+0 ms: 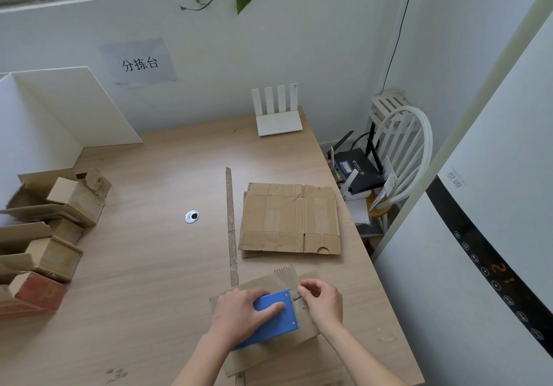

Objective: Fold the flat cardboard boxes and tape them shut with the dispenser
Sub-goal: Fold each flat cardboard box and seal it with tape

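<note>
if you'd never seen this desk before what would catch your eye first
Most likely the bright blue tape dispenser at the near edge of the desk, with the left hand holding it on a cardboard box and the right hand pinching at its front end. Next, the stack of flat cardboard boxes just beyond, and the heap of folded boxes along the desk's left side.
</note>
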A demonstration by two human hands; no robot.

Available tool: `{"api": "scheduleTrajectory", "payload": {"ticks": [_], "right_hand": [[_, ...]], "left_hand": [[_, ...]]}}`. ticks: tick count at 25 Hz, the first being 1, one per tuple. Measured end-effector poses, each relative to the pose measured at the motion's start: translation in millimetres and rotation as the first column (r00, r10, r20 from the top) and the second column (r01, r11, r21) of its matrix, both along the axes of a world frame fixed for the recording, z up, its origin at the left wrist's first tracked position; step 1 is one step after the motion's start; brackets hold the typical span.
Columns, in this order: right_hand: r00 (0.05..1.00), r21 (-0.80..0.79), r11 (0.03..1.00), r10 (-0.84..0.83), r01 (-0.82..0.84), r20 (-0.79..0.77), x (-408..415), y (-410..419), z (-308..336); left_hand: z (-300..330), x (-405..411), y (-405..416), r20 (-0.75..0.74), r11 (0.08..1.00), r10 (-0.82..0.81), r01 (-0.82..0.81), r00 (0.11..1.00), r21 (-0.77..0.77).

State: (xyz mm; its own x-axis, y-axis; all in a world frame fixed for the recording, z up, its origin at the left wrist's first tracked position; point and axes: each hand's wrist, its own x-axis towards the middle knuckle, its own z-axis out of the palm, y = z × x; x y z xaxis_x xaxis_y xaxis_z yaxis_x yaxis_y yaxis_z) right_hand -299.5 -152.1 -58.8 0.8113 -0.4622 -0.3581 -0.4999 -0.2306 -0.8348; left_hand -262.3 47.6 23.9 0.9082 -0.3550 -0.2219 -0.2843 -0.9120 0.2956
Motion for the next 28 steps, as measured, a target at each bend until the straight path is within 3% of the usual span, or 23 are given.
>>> {"api": "scheduleTrajectory", "payload": {"ticks": [5, 10, 15, 19, 22, 28], "right_hand": [[0.998, 0.044, 0.997, 0.062, -0.062, -0.011, -8.6, 5.6, -7.3], [0.995, -0.043, 0.996, 0.078, -0.081, -0.068, -8.2, 8.5, -6.6], [0.99, -0.125, 0.99, 0.05, -0.067, -0.133, -10.7, 5.2, -5.3], [0.99, -0.115, 0.99, 0.064, -0.079, -0.129, -7.6, 3.2, 1.9], [0.991, -0.139, 0.99, 0.021, -0.04, -0.134, -7.9, 14.0, 5.5], [0.99, -0.181, 0.983, -0.011, -0.015, -0.14, -9.7, 30.4, 12.0]], "left_hand": [[-1.2, 1.3, 0.3, 0.015, 1.0, 0.006, -0.006, 1.0, 0.03], [6.8, 3.9, -4.2, 0.045, 0.996, 0.03, -0.034, 0.999, 0.082], [17.5, 8.0, 78.3, 0.033, 0.974, 0.127, -0.131, 0.991, 0.186], [16.3, -13.0, 153.9, -0.025, 0.956, 0.243, -0.235, 0.97, 0.178], [7.2, -24.9, 167.0, -0.1, 0.964, 0.241, -0.226, 0.965, 0.137], [-14.7, -32.5, 192.3, -0.11, 0.976, 0.2, -0.188, 0.974, 0.107]]}}
